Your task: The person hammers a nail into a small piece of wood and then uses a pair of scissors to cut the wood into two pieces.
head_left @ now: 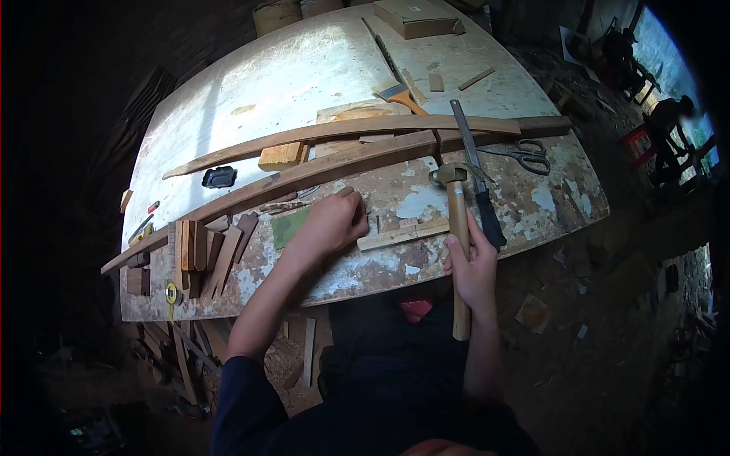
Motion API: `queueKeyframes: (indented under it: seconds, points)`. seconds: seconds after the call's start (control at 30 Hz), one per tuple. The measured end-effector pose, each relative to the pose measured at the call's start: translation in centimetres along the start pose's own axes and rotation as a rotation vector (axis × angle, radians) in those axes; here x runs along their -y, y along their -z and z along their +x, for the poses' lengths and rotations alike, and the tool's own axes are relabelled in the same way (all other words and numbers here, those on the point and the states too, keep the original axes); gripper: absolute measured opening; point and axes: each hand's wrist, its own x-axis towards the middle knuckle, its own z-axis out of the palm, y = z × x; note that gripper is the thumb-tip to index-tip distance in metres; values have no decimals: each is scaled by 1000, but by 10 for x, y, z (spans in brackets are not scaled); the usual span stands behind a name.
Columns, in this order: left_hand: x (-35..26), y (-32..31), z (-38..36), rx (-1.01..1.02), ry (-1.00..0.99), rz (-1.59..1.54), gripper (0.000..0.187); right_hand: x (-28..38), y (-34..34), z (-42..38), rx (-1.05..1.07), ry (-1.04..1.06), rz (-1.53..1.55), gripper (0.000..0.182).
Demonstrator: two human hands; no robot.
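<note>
My right hand [476, 267] grips the wooden handle of a hammer [458, 220], whose metal head points away from me, over the near side of the bench. My left hand [334, 220] is closed with its fingers curled at the left end of a short pale wood strip [403, 234]; what the fingers hold, if anything, is hidden. A thin nail-like piece stands up by the strip, just right of this hand. A green sheet [289, 226] lies partly under my left wrist. Beside the hammer is a flat file [464, 133] with a black handle.
Long wooden beams [334, 163] cross the worn bench [258, 91]. Scissors [525, 156] lie at right, a paintbrush [398, 96] and a cardboard box [418, 21] farther back. Stacked wood blocks [194, 247], a tape measure [171, 293] and a black tray [219, 177] are at left.
</note>
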Motion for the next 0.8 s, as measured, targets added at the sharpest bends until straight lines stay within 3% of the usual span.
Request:
queueKeyframes:
  seconds: [0.07,0.37,0.5,0.8]
  points:
    - [4,0,-1,-67,-24,27,20,0,0,-1,1,0,-1,63]
    - [-26,18,-39,-265,64,-463,4,3,0,-1,3,-16,-21,63]
    - [-26,2,-61,-242,5,-558,11,3,0,-1,8,-13,-11,64]
    - [-31,-26,-79,-473,56,-594,18,4,-1,0,4,-24,-14,63]
